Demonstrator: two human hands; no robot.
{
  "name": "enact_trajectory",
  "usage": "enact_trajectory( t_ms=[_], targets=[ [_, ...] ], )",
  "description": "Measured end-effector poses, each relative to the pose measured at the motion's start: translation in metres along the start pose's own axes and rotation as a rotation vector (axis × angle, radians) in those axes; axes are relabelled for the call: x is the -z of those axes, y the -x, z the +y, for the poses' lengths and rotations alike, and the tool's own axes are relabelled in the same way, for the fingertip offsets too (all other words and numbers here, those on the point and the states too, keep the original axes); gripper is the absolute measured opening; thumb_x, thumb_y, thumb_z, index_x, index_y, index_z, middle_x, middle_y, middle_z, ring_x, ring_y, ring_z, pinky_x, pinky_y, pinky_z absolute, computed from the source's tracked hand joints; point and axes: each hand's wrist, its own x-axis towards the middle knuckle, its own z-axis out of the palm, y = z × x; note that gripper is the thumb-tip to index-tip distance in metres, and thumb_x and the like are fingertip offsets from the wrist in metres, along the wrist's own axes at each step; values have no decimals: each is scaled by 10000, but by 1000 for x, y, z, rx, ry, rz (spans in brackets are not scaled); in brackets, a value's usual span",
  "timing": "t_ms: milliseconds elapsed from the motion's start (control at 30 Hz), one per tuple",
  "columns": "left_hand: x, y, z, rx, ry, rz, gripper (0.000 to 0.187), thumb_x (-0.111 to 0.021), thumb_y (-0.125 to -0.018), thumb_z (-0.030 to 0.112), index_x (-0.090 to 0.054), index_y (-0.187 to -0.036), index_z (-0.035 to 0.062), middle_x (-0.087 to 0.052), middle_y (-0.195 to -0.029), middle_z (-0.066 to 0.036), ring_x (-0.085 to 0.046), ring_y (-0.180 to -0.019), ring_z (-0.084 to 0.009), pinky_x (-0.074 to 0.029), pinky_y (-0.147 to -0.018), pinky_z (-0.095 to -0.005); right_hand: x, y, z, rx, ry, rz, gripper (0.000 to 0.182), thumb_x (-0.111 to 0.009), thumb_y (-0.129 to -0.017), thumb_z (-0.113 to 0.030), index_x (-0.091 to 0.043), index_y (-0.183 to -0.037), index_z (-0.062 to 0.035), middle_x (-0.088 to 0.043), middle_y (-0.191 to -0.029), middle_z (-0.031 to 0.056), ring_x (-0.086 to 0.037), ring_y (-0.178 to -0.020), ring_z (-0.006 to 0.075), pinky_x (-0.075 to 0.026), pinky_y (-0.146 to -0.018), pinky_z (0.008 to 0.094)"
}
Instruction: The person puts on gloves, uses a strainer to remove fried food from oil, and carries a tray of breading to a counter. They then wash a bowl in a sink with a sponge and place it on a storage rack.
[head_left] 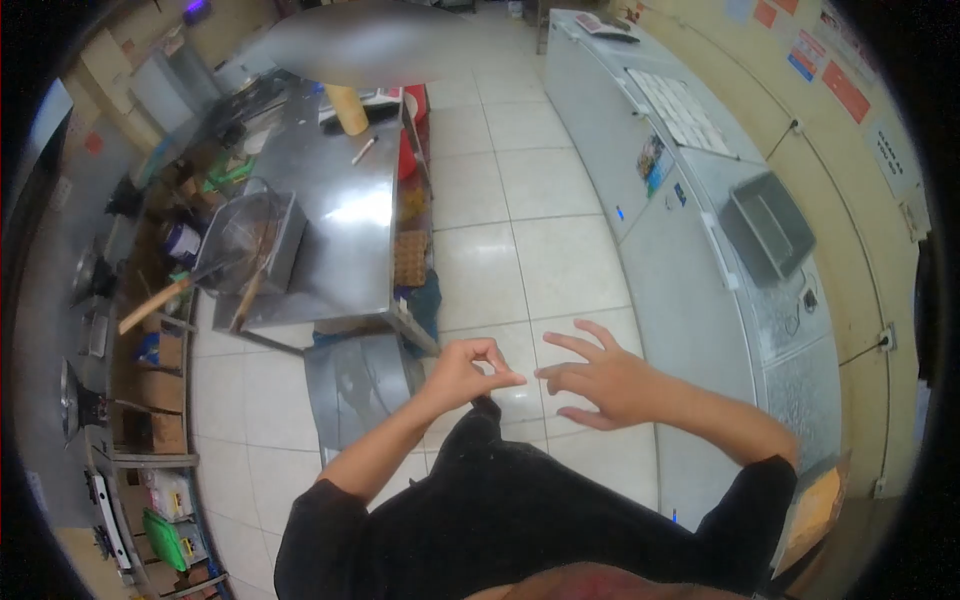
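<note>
My left hand (467,372) is held in front of my body, its thumb and forefinger brought together in a pinch and the other fingers curled. Anything between those fingertips is too small to make out. Close by on the right, my right hand (598,382) has its fingers spread, with nothing visible in it. Its forefinger points toward the left thumb tip, a small gap apart. Both hands are in the air over the tiled floor (485,260).
A steel table (340,250) stands at left, bearing a grey tub (290,245) with wooden-handled tools and a yellow cylinder (346,110). Along the right runs a long chest freezer (680,240) with a grey bin (768,228) on top. Shelves line the far left.
</note>
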Motion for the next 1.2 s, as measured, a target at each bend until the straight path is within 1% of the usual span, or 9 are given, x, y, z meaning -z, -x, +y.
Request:
enact_trajectory(
  t_ms=[267, 500, 767, 933, 1000, 1033, 1067, 1167, 1200],
  targets=[
    [79, -142, 19, -262, 373, -274, 299, -594, -912, 56, -606, -1206, 0, -647, -1076, -120, -639, -931, -168, -578, -638, -275, 41, -86, 121, -211, -750, 193, 316, -670, -869, -222, -492, -1091, -86, -573, -1175, 91, -254, -1405, 334, -187, -1124, 493],
    [130, -265, 26, -139, 445, -170, 152, -574, -921, 42, -641, -1021, -51, -690, -957, -147, -674, -817, -160, -500, -467, -229, 60, -129, 227, -324, -993, 281, 358, -691, -854, -151, -470, -1127, -84, -601, -1221, 123, -211, -1431, 302, -241, -1119, 459],
    [175, -439, 31, -34, 325, -159, 168, -569, -940, 133, -654, -911, -8, -710, -901, -115, -496, -498, -46, -403, -418, -201, 120, -120, 379, -489, -813, 670, 231, -693, -837, -84, -571, -1031, -56, -700, -922, 90, -595, -1106, 244, -320, -1076, 445],
    [247, -569, 126, -453, 274, 41, 186, -510, -952, 61, -666, -975, -38, -695, -904, -143, -676, -799, -179, -533, -542, -255, 271, -94, 458, -242, -127, 1212, 200, -542, -936, -233, -656, -910, -71, -618, -645, 59, -649, -865, 274, -325, -1034, 598],
    [278, -603, 182, -637, 222, 240, 113, -583, -901, 28, -672, -945, -24, -687, -849, -157, -678, -761, -191, -533, -538, -265, 340, -99, 480, -20, 328, 1401, 202, -495, -969, -169, -636, -971, -25, -666, -922, 136, -645, -898, 265, -478, -937, 401],
    [293, -616, 209, -829, 149, 322, 56, -642, -852, 37, -650, -842, -17, -666, -772, -128, -667, -712, -207, -523, -523, -257, 375, -57, 502, 117, 489, 1037, 868, -526, -884, -583, 1, -1513, -301, -136, -1571, 87, -301, -1370, 337, -341, -1049, 578],
    [313, -635, 240, -1149, -63, 347, 69, -592, -866, 67, -577, -800, 53, -607, -737, -109, -629, -718, -269, -502, -487, -289, 408, -91, 516, 295, 531, 1142, 718, -623, -903, -368, -220, -1481, -228, -398, -1417, 95, -449, -1263, 290, -404, -1029, 431],
    [342, -646, 322, -1541, -206, 438, 286, -516, -917, 390, -624, -850, 133, -580, -1038, -37, -536, -988, -334, -492, -619, -365, 449, -109, 593, 336, 483, 1121, 710, -622, -904, -367, -226, -1476, -225, -402, -1411, 94, -451, -1260, 287, -405, -1028, 428],
    [340, -661, 345, -1640, -164, 930, 307, -482, -949, 410, -621, -946, 137, -561, -1089, -67, -533, -924, -301, -472, -653, -369, 461, -120, 616, 345, 463, 1117, 706, -621, -905, -366, -229, -1474, -224, -404, -1408, 93, -452, -1259, 286, -405, -1028, 427]
  ],
)
